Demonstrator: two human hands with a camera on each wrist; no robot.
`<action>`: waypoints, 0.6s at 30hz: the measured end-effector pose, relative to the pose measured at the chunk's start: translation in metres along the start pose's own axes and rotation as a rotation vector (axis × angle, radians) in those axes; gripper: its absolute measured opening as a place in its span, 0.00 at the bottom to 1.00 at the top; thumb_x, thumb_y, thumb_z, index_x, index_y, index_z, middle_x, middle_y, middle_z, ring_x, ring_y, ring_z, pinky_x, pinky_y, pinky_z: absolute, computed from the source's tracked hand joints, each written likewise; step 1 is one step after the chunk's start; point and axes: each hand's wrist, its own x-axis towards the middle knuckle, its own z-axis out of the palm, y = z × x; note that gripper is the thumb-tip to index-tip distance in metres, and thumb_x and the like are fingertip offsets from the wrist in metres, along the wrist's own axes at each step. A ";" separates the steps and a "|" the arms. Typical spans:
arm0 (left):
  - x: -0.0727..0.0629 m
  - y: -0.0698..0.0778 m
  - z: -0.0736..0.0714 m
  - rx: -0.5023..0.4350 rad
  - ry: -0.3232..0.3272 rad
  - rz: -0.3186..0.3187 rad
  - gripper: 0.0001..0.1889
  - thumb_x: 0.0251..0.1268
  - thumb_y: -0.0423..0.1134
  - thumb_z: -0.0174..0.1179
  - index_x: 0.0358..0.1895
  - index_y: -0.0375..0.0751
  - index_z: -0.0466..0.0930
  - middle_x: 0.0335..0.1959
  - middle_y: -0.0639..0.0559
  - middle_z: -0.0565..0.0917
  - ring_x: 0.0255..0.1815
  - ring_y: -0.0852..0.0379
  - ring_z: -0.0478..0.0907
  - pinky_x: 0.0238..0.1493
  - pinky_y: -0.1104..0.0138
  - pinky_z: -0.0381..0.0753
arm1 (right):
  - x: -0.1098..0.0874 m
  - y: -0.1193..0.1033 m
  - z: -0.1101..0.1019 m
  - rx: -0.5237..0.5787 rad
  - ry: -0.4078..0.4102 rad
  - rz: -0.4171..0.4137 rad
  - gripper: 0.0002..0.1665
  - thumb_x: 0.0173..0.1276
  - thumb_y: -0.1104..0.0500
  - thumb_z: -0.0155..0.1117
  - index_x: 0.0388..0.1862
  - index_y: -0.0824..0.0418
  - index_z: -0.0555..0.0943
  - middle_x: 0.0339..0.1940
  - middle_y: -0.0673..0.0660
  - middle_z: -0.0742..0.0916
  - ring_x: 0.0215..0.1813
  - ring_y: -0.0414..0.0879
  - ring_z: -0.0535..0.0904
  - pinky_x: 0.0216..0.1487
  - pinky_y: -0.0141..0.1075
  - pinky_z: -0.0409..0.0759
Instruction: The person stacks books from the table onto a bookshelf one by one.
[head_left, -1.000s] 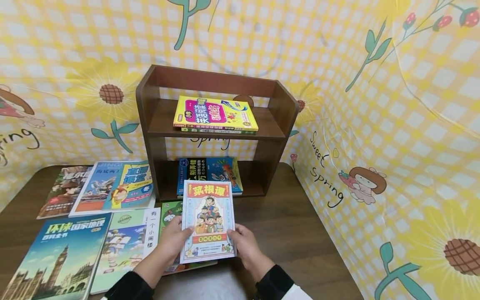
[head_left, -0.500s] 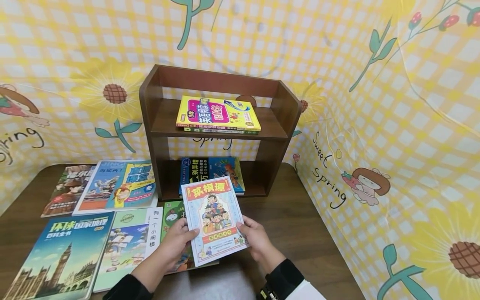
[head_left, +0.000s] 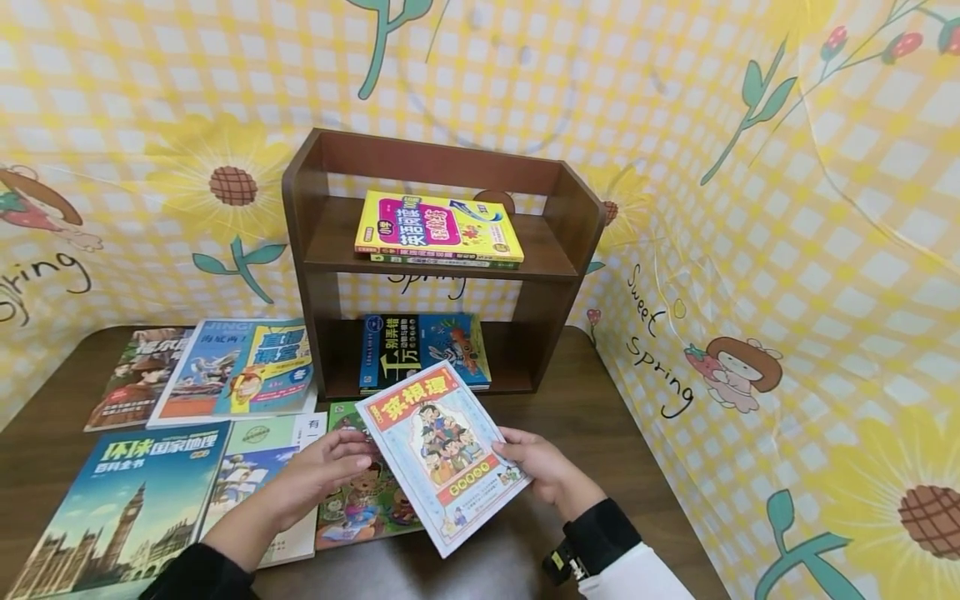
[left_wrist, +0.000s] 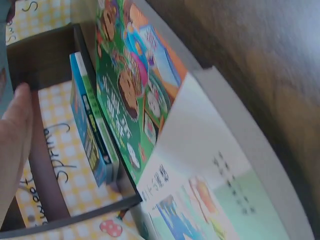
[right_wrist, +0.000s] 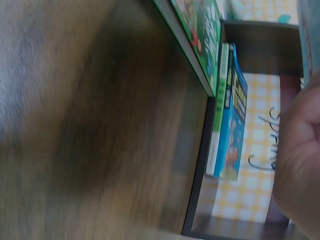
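A light-blue book [head_left: 442, 454] with a red-and-yellow title is held tilted in the air in front of the shelf. My right hand [head_left: 551, 471] pinches its right edge, thumb on the cover. My left hand [head_left: 326, 467] is beside its left edge with fingers loosely extended, not gripping it. Below lies a green picture book [head_left: 367, 508], partly covered by the raised book. In the left wrist view, fingers [left_wrist: 20, 115] show at the left edge; in the right wrist view, the right hand [right_wrist: 302, 155] hides most of the held book.
A brown two-tier shelf [head_left: 558, 325] holds yellow books [head_left: 442, 225] above and blue books [head_left: 427, 346] below. On the table's left lie a landmark-cover book [head_left: 127, 508], a pale book [head_left: 251, 458], a brown book [head_left: 142, 375] and blue magazines [head_left: 232, 371].
The book has turned counterclockwise and shifted right and slightly down. My left hand has let go of its left edge and drawn off to the left; the right hand keeps its grip.
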 end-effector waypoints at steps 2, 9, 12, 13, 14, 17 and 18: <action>-0.001 0.002 -0.004 0.024 0.003 -0.002 0.41 0.68 0.43 0.57 0.73 0.30 0.41 0.70 0.28 0.58 0.70 0.33 0.58 0.69 0.43 0.60 | -0.001 -0.003 -0.005 -0.004 -0.056 0.015 0.28 0.74 0.61 0.53 0.70 0.68 0.66 0.34 0.52 0.87 0.34 0.41 0.85 0.36 0.32 0.83; -0.004 0.010 -0.010 -0.001 -0.084 0.059 0.48 0.62 0.37 0.64 0.76 0.33 0.37 0.75 0.29 0.48 0.71 0.38 0.60 0.62 0.60 0.72 | -0.004 -0.016 -0.013 -0.071 -0.190 0.050 0.25 0.74 0.61 0.54 0.67 0.67 0.70 0.37 0.52 0.87 0.35 0.43 0.85 0.37 0.34 0.84; -0.005 0.014 -0.008 -0.014 -0.119 0.075 0.51 0.59 0.35 0.66 0.76 0.34 0.37 0.74 0.29 0.49 0.63 0.47 0.71 0.55 0.64 0.77 | -0.004 -0.022 -0.013 -0.097 -0.232 0.046 0.25 0.73 0.62 0.53 0.67 0.69 0.70 0.35 0.52 0.87 0.35 0.43 0.86 0.36 0.33 0.84; -0.006 0.015 -0.007 -0.012 -0.128 0.075 0.51 0.59 0.35 0.67 0.77 0.35 0.37 0.73 0.29 0.53 0.59 0.49 0.73 0.53 0.64 0.78 | -0.003 -0.024 -0.013 -0.103 -0.245 0.043 0.25 0.73 0.63 0.53 0.67 0.70 0.70 0.35 0.52 0.87 0.34 0.43 0.86 0.36 0.33 0.84; -0.006 0.016 -0.006 -0.012 -0.137 0.074 0.52 0.59 0.36 0.67 0.77 0.36 0.36 0.71 0.30 0.57 0.57 0.51 0.75 0.52 0.63 0.79 | -0.003 -0.025 -0.013 -0.108 -0.257 0.043 0.25 0.73 0.63 0.52 0.67 0.70 0.69 0.35 0.52 0.87 0.34 0.42 0.86 0.35 0.32 0.84; -0.008 0.019 -0.002 -0.005 -0.155 0.071 0.53 0.58 0.36 0.68 0.77 0.39 0.35 0.63 0.37 0.69 0.51 0.51 0.78 0.49 0.62 0.81 | -0.001 -0.029 -0.012 -0.121 -0.282 0.050 0.25 0.73 0.63 0.52 0.67 0.70 0.69 0.36 0.52 0.87 0.34 0.42 0.86 0.36 0.32 0.84; -0.008 0.019 -0.001 -0.007 -0.160 0.071 0.54 0.58 0.35 0.68 0.78 0.40 0.35 0.61 0.40 0.71 0.50 0.51 0.78 0.48 0.62 0.81 | 0.000 -0.031 -0.012 -0.125 -0.287 0.056 0.25 0.73 0.63 0.53 0.67 0.70 0.69 0.36 0.52 0.87 0.35 0.42 0.86 0.36 0.32 0.84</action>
